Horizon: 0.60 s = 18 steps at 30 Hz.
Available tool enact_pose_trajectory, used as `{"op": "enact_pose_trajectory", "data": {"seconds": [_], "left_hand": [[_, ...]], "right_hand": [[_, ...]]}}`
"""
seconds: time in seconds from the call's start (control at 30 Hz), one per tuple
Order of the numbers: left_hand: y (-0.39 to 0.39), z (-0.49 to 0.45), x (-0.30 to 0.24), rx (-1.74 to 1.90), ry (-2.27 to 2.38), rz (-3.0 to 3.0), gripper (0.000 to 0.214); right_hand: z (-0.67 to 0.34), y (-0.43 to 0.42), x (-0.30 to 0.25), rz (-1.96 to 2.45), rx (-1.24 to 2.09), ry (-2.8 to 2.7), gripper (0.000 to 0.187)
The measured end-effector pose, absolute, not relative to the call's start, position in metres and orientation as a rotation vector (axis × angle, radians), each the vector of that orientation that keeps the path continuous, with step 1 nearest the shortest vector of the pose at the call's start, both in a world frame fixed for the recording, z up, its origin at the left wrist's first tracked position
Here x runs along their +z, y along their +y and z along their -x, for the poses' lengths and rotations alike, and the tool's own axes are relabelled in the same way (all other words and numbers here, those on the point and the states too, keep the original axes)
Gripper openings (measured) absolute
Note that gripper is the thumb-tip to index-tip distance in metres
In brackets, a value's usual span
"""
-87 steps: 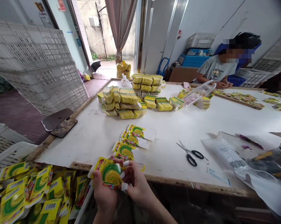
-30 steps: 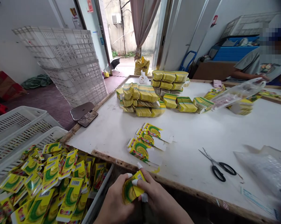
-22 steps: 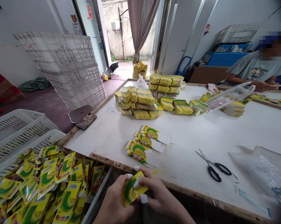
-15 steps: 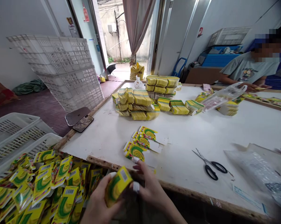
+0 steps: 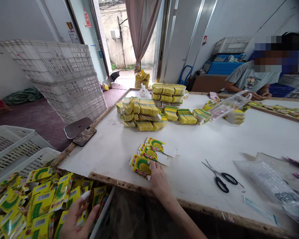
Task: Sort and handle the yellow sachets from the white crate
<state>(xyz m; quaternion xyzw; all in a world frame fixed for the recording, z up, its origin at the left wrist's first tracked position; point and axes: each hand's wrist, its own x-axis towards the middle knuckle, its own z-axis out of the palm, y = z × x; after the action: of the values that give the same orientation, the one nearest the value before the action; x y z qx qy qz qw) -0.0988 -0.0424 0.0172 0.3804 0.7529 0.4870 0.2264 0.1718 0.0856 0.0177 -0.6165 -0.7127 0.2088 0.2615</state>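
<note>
My right hand [image 5: 159,179] has its fingers closed at the right end of the nearest small yellow carton [image 5: 140,164], which lies on the white table. Beyond it, two more cartons, a middle one [image 5: 148,151] and a far one [image 5: 154,144], lie overlapped in a slanting row with white flaps out to the right. My left hand [image 5: 77,217] hangs over the heap of yellow cartons [image 5: 42,200] in a crate at the lower left. Its fingers are apart and nothing is in them. White coverings show on a left fingertip.
Bundled yellow cardboard stacks [image 5: 147,113] stand at the table's back. Black-handled scissors [image 5: 220,176] and clear plastic [image 5: 266,182] lie to the right. A phone [image 5: 85,136] rests by the left edge. White crates [image 5: 65,73] are piled behind. A person [image 5: 254,78] sits across at the right.
The carton held in both hands has left my left hand, which moved left and down over the heap and opened. My right hand reached forward onto the nearest carton on the table.
</note>
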Motion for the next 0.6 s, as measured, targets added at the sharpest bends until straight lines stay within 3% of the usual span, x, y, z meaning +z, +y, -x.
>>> {"op": "enact_pose_trajectory", "data": {"seconds": [0.17, 0.3, 0.43, 0.6], "left_hand": [[-0.013, 0.025, 0.019, 1.314, 1.485, -1.24, 0.052], [0.004, -0.017, 0.024, 1.52, 1.225, -0.85, 0.06], [0.015, -0.04, 0.045, 1.561, 0.987, -0.439, 0.058], [0.013, -0.054, 0.078, 1.753, 0.836, -0.077, 0.06]], "right_hand": [[-0.179, 0.084, 0.016, 1.493, 0.641, -1.731, 0.058], [-0.182, 0.071, 0.036, 1.288, 0.773, -1.611, 0.051], [-0.169, 0.042, 0.056, 1.0, 1.158, -1.508, 0.045], [-0.15, 0.013, 0.055, 0.863, 1.404, -1.315, 0.053]]}}
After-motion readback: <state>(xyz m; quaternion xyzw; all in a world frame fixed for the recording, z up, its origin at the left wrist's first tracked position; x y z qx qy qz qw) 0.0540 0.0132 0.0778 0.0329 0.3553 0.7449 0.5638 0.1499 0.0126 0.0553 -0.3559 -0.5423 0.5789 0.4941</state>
